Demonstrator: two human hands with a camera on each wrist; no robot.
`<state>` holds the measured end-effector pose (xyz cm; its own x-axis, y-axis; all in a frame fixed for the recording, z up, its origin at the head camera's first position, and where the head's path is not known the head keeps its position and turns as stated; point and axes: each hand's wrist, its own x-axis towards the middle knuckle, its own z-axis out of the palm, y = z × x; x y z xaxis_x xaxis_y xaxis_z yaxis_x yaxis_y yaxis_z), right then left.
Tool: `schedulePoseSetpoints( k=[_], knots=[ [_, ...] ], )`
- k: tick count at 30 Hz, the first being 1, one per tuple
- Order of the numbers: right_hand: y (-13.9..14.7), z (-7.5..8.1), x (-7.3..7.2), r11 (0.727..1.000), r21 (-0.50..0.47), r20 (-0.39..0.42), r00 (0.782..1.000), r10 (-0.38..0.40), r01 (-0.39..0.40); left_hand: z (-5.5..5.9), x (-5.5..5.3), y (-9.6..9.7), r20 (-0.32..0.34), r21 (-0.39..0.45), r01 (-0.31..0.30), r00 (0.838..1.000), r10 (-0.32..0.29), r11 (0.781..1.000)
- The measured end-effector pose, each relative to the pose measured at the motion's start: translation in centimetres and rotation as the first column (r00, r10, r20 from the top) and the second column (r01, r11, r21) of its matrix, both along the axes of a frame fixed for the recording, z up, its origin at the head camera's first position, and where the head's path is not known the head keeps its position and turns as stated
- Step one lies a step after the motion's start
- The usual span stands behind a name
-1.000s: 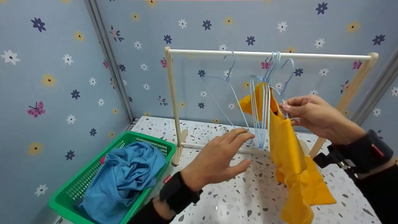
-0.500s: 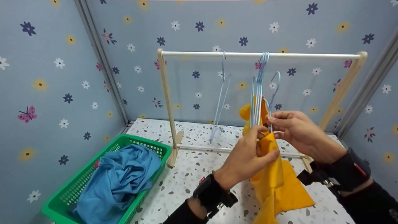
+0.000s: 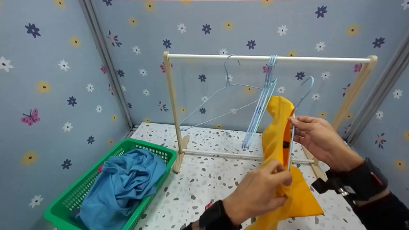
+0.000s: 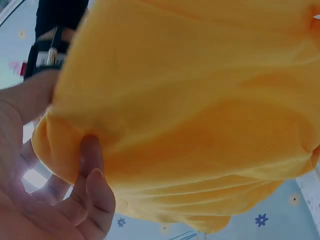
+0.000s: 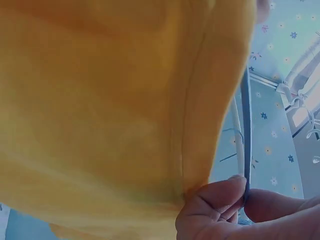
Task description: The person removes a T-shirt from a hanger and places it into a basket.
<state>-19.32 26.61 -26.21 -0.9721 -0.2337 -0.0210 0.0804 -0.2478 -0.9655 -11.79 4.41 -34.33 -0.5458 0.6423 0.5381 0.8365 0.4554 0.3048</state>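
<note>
A yellow shirt [image 3: 274, 131] hangs around a pale blue wire hanger [image 3: 303, 97], whose hook stands below the rod and apart from it. A dark label [image 3: 285, 144] shows inside the shirt's opening. My right hand [image 3: 318, 139] pinches the hanger's wire between thumb and fingers, as the right wrist view also shows. Lower down, my left hand [image 3: 258, 191] grips the edge of the shirt, and in the left wrist view its fingertips [image 4: 91, 150] press into the cloth. The shirt's lower part drapes towards the floor, cut off by the frame's bottom edge.
A wooden rack with a white rod [image 3: 204, 57] stands in front of the flowered wall. Several bunched hangers [image 3: 260, 108] and one separate hanger [image 3: 227, 83] hang from the rod. At left, a green basket [image 3: 64, 193] holds blue cloth [image 3: 127, 179].
My left hand has come across to the shirt and moved down along it. The held hanger has come off the rod and away from the bunched ones. The separate hanger on the rod has swung around.
</note>
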Motion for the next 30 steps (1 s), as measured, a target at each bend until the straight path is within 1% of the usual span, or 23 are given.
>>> schedulePoseSetpoints(
  k=[2,5,7,9,10,14,17,20,23,25,26,27,28,29,30],
  knots=[
    [0.5,-0.3,-0.1,1.0,-0.013,0.012,1.0,-0.005,0.005,-0.5,0.3,0.0,-0.089,-0.018,0.009,0.996,-0.01,1.0],
    [1.0,-0.7,-0.3,1.0,-0.02,0.03,0.999,-0.021,0.022,-1.2,0.3,-0.2,-0.161,-0.026,0.034,0.986,-0.038,0.999],
    [1.2,-1.1,-0.2,0.999,-0.011,0.035,0.999,-0.03,0.031,-1.7,0.1,-0.3,-0.212,-0.044,0.048,0.976,-0.057,0.998],
    [1.2,-1.5,-0.2,0.999,-0.002,0.032,0.999,-0.035,0.035,-2.0,-0.1,-0.4,-0.267,-0.075,0.065,0.96,-0.083,0.995],
    [1.1,-1.6,-0.1,0.999,0.009,0.03,0.999,-0.034,0.034,-2.2,-0.1,-0.4,-0.299,-0.098,0.068,0.95,-0.094,0.993],
    [0.6,-2.1,0.1,0.999,0.039,0.017,0.999,-0.03,0.03,-2.4,-0.5,-0.6,-0.402,-0.211,0.05,0.906,-0.133,0.976],
    [0.7,-2.2,0.4,0.996,0.082,-0.004,0.999,-0.044,0.044,-2.5,-0.6,-0.6,-0.446,-0.276,0.032,0.881,-0.157,0.961],
    [1.0,-2.2,0.7,0.992,0.108,-0.016,0.998,-0.065,0.066,-2.7,-0.7,-0.6,-0.457,-0.309,0.033,0.871,-0.179,0.95],
    [1.3,-2.3,0.9,0.994,0.093,-0.006,0.998,-0.056,0.056,-3.1,-0.8,-0.5,-0.474,-0.351,0.036,0.855,-0.211,0.936],
    [1.3,-2.4,0.8,0.997,0.081,0.008,1.0,-0.018,0.017,-3.6,-1.0,-0.7,-0.485,-0.376,0.023,0.847,-0.218,0.927],
    [1.3,-2.5,0.8,0.996,0.089,0.015,1.0,0.004,-0.005,-3.8,-1.1,-0.8,-0.494,-0.377,0.007,0.844,-0.208,0.926],
    [1.2,-2.6,0.8,0.994,0.108,0.018,1.0,0.025,-0.026,-4.1,-1.2,-1.0,-0.5,-0.368,-0.009,0.845,-0.189,0.93],
    [1.2,-2.7,0.8,0.99,0.135,0.019,0.999,0.042,-0.045,-4.5,-1.4,-1.2,-0.497,-0.342,-0.025,0.853,-0.158,0.939],
    [1.2,-2.8,0.9,0.982,0.177,0.015,0.998,0.06,-0.062,-4.8,-1.6,-1.4,-0.49,-0.307,-0.05,0.864,-0.113,0.95],
    [1.2,-3.0,1.0,0.972,0.221,0.01,0.997,0.075,-0.075,-5.1,-1.8,-1.6,-0.473,-0.263,-0.079,0.879,-0.057,0.961]
  ],
)
